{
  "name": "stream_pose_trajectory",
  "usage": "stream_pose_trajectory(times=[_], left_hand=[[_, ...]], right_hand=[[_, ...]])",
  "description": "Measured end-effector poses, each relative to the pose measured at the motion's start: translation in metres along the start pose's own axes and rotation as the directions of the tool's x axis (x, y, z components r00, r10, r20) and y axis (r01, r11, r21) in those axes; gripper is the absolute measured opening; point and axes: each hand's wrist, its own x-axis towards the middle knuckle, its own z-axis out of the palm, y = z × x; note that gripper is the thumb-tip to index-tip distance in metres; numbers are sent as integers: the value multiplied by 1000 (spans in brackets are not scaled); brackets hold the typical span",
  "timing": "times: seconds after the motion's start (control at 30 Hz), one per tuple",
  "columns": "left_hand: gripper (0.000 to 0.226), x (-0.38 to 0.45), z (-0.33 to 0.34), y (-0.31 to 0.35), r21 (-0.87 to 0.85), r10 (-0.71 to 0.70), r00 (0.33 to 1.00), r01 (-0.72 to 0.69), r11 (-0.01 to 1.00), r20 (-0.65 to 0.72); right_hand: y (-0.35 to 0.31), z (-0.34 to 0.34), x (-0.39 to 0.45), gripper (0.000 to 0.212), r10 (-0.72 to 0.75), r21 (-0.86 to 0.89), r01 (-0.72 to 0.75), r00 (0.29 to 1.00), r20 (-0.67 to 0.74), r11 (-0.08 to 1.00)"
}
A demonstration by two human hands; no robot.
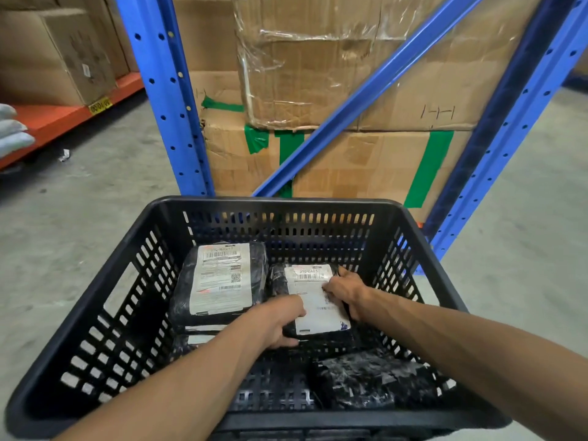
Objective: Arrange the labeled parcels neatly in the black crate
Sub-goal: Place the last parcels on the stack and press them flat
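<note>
Nearest the camera, the near rim of the black perforated plastic crate is cutting across both bare forearms, and the slotted floor is lying open just short of the grip, between the arms. Beside the right forearm, a glossy black crinkled plastic-wrapped parcel is sitting label-less side up, its near edge running under the arm and out of sight.

The left hand is clamping its grip on the near-left corner of a small black plastic-wrapped parcel with a white printed label, fingers curling under the edge so their tips are hidden. The right hand is grasping the same parcel along its right side, thumb lying on the label and covering part of the print. The parcel is lying flat in the crate's middle-right, with a gap between the right grip and the right wall.

Just left of the left grip, a larger black wrapped parcel with a long white barcode label is resting on more wrapped packets, whose number is hard to tell. The far slotted wall is standing clear beyond both.

Past the crate, blue perforated steel rack uprights are framing brown cardboard cartons with green tape and wrinkled clear film on a grey concrete floor.
</note>
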Motion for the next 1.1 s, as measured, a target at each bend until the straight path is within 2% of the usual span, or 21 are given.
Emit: stream_pose_trajectory(times=[0.1, 0.2, 0.27, 0.33, 0.37, 0.43, 0.47, 0.5, 0.53, 0.6, 0.63, 0.67, 0.73, 0.87, 0.97, 1.03, 1.1], left_hand=[[53, -3, -2, -3, 49, -54, 998, 52, 997, 22], [65, -10, -6, -5, 70, -50, 998, 48, 996, 34], [82, -16, -8, -2, 119, -1, 999, -5, 993, 50], [90, -29, -8, 5, 311, 18, 998, -38, 950, 68], [89, -35, -6, 9, 486, 28, 998, -55, 872, 63], [83, -48, 0, 12, 824, 159, 987, -111, 555, 25], [75, -54, 3, 12, 907, 260, 965, -123, 403, 15], [62, -58, 7, 11, 938, 327, 945, -139, 318, 30], [48, -60, 11, 9, 942, 322, 944, -169, 292, 69], [37, -61, 16, 2, 914, 145, 966, -249, 319, 213], [40, -62, 19, -3, 916, 36, 957, -287, 280, 289], [46, -62, 21, -6, 923, -44, 937, -334, 190, 347], [57, -60, 27, -13, 912, -108, 907, -409, 14, 408], [65, -60, 36, -16, 869, -56, 869, -493, -35, 491], [72, -62, 34, -15, 844, -83, 848, -529, -87, 523], [72, -62, 27, -16, 837, -78, 838, -544, -53, 540], [69, -59, 17, -18, 829, -45, 828, -558, 42, 559]], right_hand=[[4, -3, -2, 66, -66, 34, 67, 998, -7, 997], [8, -5, -14, 71, -117, 33, 118, 993, -18, 993], [6, -10, -22, 75, -169, -92, 171, 985, 28, 981], [-1, -20, -32, 73, -227, -314, 249, 968, 104, 916], [-5, -26, -37, 63, -270, -464, 289, 957, 108, 838], [-9, -37, -50, 38, -338, -737, 308, 934, 114, 602], [-9, -42, -57, 36, -318, -818, 301, 936, 153, 491], [-10, -47, -66, 37, -249, -875, 300, 944, 215, 381], [-10, -52, -75, 39, -122, -911, 303, 953, 279, 281], [-10, -60, -92, 45, 201, -929, 341, 909, 365, 145], [-10, -62, -99, 51, 312, -924, 372, 870, 382, 93], [-9, -65, -107, 56, 366, -914, 401, 844, 392, 54], [-1, -67, -116, 59, 352, -894, 447, 834, 425, 20], [19, -64, -126, 53, 212, -846, 526, 839, 501, -82], [23, -60, -126, 54, 201, -818, 560, 823, 531, -132], [21, -61, -128, 56, 197, -799, 588, 804, 561, -125], [20, -66, -131, 54, 157, -795, 596, 801, 578, -114]])
